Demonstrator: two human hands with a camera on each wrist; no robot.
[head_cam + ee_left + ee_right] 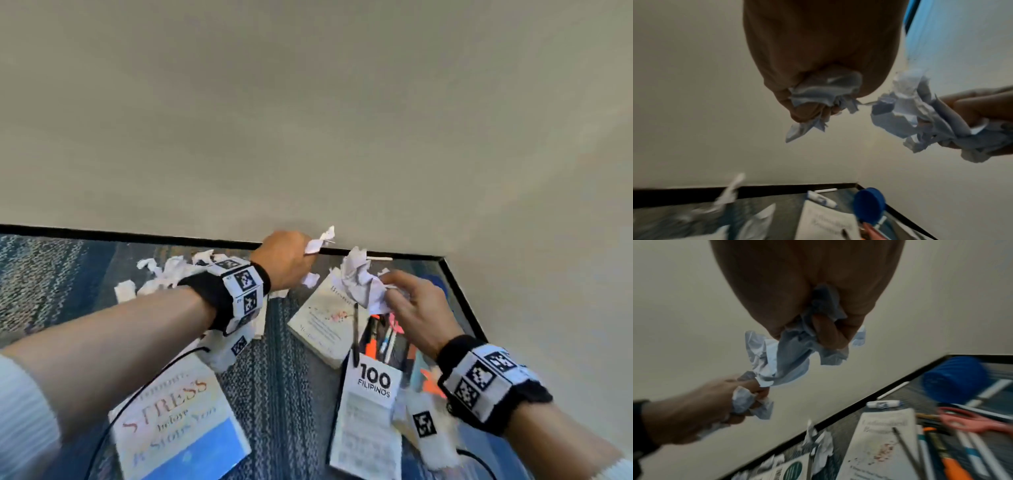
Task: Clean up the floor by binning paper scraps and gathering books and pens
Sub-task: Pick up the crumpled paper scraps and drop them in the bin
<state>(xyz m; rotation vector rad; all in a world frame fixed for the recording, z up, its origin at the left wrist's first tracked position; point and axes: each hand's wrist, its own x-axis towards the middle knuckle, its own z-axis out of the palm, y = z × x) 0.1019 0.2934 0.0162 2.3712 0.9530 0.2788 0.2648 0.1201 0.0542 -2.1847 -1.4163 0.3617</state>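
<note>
Left hand (286,260) is fisted tight around a small wad of paper scraps (317,245), raised near the wall above the baseboard. Right hand (416,306) has its fingers curled around a bigger crumpled paper ball (359,282), just beside the left. Below on the carpet (277,359): loose scraps (164,274), three books (181,421) and a cluster of pens (385,337).
</note>
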